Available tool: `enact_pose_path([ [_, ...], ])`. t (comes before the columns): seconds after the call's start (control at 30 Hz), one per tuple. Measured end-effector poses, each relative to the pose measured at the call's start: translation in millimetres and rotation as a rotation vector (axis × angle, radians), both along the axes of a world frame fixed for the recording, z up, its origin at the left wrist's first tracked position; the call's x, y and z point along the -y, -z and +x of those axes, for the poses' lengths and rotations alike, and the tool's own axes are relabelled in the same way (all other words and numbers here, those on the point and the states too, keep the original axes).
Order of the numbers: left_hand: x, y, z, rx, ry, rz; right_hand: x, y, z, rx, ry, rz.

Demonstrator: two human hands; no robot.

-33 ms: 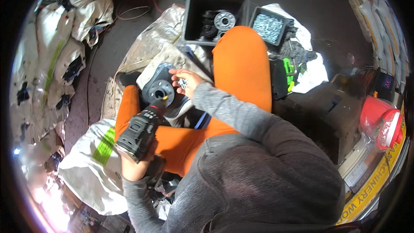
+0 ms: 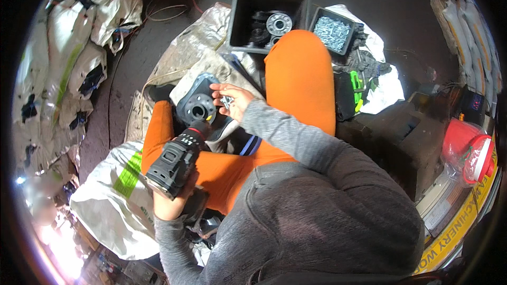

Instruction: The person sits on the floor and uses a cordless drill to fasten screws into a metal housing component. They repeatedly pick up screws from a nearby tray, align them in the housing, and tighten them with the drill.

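Two hands flank flange (image 2: pixel 198 103): left hand (image 2: pixel 170 204) grips drill (image 2: pixel 177 159).

- Dark dusty floor (image 2: pixel 401 0) across the top of the frame.
- White sacks (image 2: pixel 63 74) piled at the left.
- Bright glare at the lower left.

A black cordless drill (image 2: pixel 177 161) points at a dark grey round metal part (image 2: pixel 198 103). The part lies tilted on the lap. Small silver screws (image 2: pixel 226 101) sit beside it.
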State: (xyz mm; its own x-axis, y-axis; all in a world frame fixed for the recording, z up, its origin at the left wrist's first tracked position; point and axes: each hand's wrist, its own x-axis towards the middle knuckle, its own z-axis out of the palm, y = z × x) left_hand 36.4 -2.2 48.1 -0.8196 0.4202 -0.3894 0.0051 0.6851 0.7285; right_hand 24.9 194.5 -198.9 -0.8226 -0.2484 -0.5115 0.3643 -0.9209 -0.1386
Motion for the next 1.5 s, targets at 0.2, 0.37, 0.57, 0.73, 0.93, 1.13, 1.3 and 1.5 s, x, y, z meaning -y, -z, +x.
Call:
enact_pose_path([
  [0.2,20.5,22.7,38.8,0.049,-0.055,0.132,-8.0,-35.9,30.7,-0.045,-0.096,-0.156],
  [0.37,23.1,21.5,42.9,-0.084,0.049,0.044,-4.1,-42.3,32.3,-0.025,-0.161,-0.102],
  [0.57,19.6,22.6,46.7,-0.005,-0.052,0.088,0.5,-43.3,35.4,-0.083,-0.176,-0.074],
  [0.73,18.1,21.7,47.9,-0.004,-0.071,0.089,0.2,-47.2,37.2,-0.089,-0.206,-0.086],
  [0.93,20.7,19.8,48.8,-0.027,-0.040,0.056,7.0,-46.6,38.1,-0.087,-0.204,-0.044],
  [1.13,14.6,17.4,45.2,-0.174,0.162,0.001,11.2,-46.7,39.7,-0.051,-0.314,0.135],
  [1.3,19.4,13.0,45.5,-0.109,0.117,-0.053,9.9,-45.0,38.1,-0.015,-0.251,0.029],
  [1.5,28.5,14.6,46.5,0.064,0.021,-0.051,11.2,-46.2,37.4,0.021,-0.240,0.026],
])
